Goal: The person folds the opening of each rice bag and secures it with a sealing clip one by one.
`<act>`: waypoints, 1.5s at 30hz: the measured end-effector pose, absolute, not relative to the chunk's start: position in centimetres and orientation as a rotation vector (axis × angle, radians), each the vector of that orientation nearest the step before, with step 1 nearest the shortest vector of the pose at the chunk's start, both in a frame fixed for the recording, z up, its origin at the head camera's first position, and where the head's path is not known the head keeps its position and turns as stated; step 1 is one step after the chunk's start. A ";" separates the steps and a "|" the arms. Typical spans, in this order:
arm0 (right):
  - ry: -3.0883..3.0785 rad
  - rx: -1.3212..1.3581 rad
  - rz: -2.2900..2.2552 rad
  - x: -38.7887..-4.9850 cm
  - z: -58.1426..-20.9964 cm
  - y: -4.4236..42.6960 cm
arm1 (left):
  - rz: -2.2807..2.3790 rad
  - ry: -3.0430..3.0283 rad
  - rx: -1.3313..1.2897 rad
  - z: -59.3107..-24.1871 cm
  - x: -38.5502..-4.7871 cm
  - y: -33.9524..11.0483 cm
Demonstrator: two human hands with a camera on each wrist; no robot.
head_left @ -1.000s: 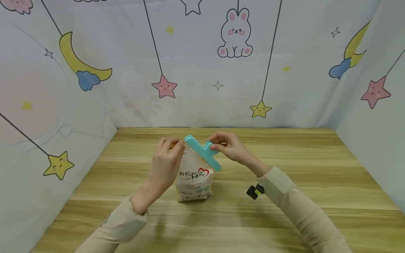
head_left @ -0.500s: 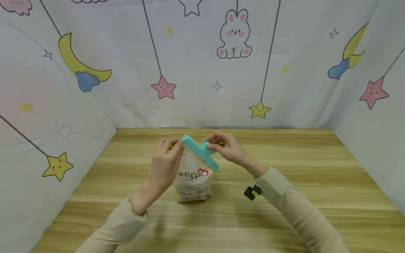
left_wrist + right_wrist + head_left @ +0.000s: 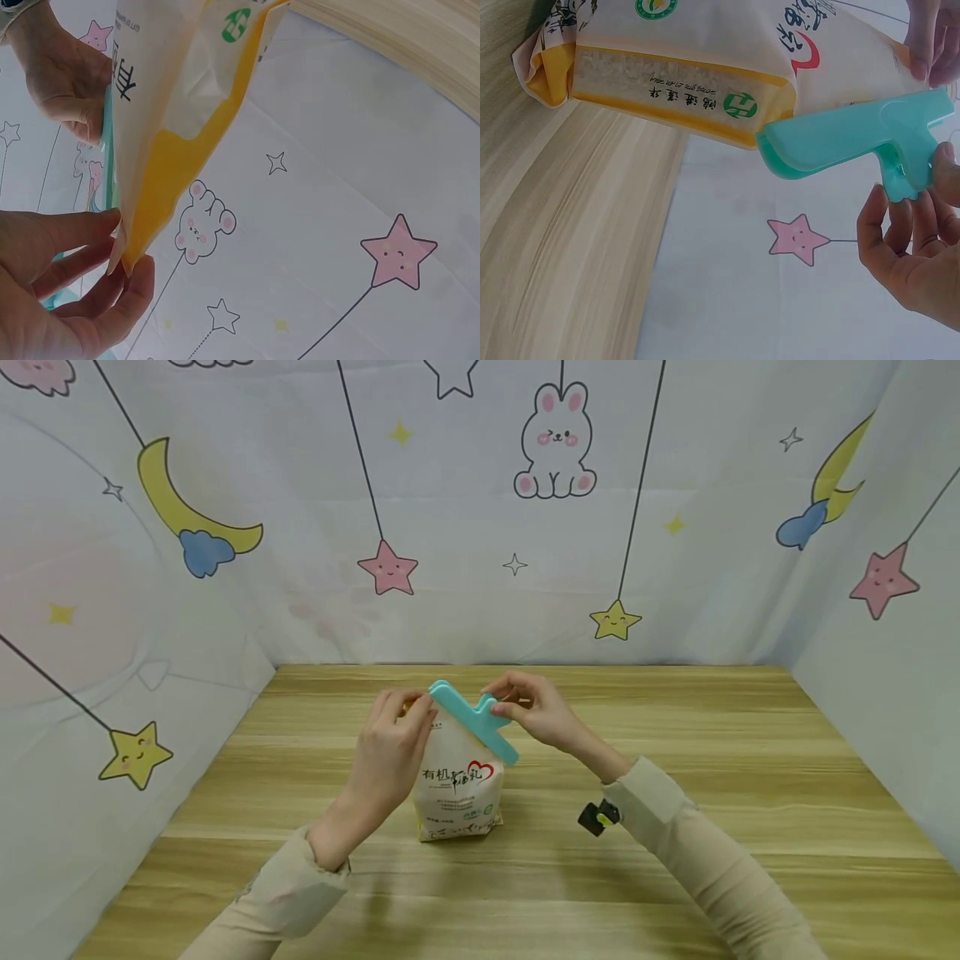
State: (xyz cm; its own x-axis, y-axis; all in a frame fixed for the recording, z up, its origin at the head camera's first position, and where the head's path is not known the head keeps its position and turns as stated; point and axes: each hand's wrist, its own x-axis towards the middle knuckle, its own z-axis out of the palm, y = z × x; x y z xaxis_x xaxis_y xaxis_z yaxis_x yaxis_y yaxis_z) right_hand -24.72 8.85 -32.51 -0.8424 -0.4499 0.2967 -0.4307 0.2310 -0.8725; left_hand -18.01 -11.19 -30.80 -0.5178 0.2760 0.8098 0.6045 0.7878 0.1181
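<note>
A white and yellow food bag (image 3: 457, 789) with printed characters stands upright on the wooden table. In the right wrist view, a see-through side window (image 3: 649, 79) shows pale grains inside. My left hand (image 3: 390, 752) pinches the bag's top left corner between thumb and fingers; the left wrist view shows the pinched yellow edge (image 3: 161, 180). A turquoise bag clip (image 3: 476, 722) lies slantwise across the bag's top right corner. My right hand (image 3: 547, 710) pinches the clip's handle tabs between thumb and fingers. Whether the clip's jaws press on the bag is hard to tell.
The wooden table (image 3: 675, 760) spreads around the bag. A white cloth (image 3: 465, 527) printed with stars, moons and a rabbit hangs behind it and at both sides. A small black device (image 3: 598, 817) sits by the right sleeve's cuff.
The clip and right hand have shifted slightly left on the bag's top corner, mostly in the first half second. The left hand keeps its pinch, and the bag stays put.
</note>
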 end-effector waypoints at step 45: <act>2.426 -0.918 -1.459 -23.5 -36.5 10.8 | -0.043 -2.088 -0.796 -29.6 -20.1 -10.9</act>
